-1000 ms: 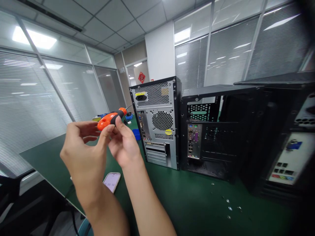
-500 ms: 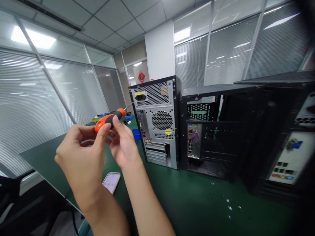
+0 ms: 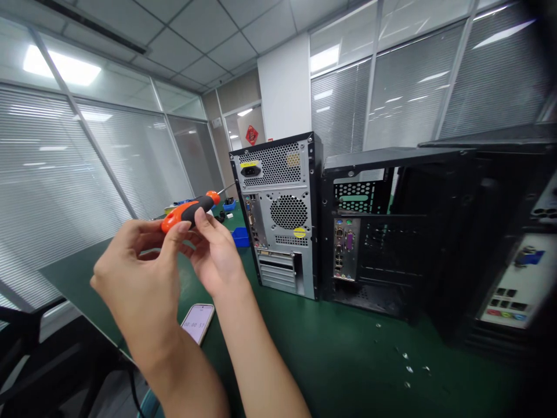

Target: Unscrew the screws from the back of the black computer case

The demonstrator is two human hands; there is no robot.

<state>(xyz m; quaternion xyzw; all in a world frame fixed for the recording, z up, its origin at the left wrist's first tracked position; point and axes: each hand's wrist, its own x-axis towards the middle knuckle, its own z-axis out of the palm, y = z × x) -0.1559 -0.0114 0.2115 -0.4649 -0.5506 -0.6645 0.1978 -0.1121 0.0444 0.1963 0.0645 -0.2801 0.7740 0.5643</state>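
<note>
An orange and black screwdriver is held up to the left of a computer case, whose silver back panel faces me. Its thin shaft slants up to the case's left edge, near the power socket; whether the tip sits in a screw is too small to tell. My left hand pinches the orange butt of the handle between thumb and fingers. Beside it, my right hand grips the black middle of the handle, thumb in front, other fingers partly hidden behind.
A black open case and another dark case stand to the right. Several loose screws lie on the green table. A phone showing a timer lies below my hands. Blue trays sit behind.
Both hands and the handle's butt have shifted slightly left, while the shaft still points at the case's left edge. The view has moved a little.
</note>
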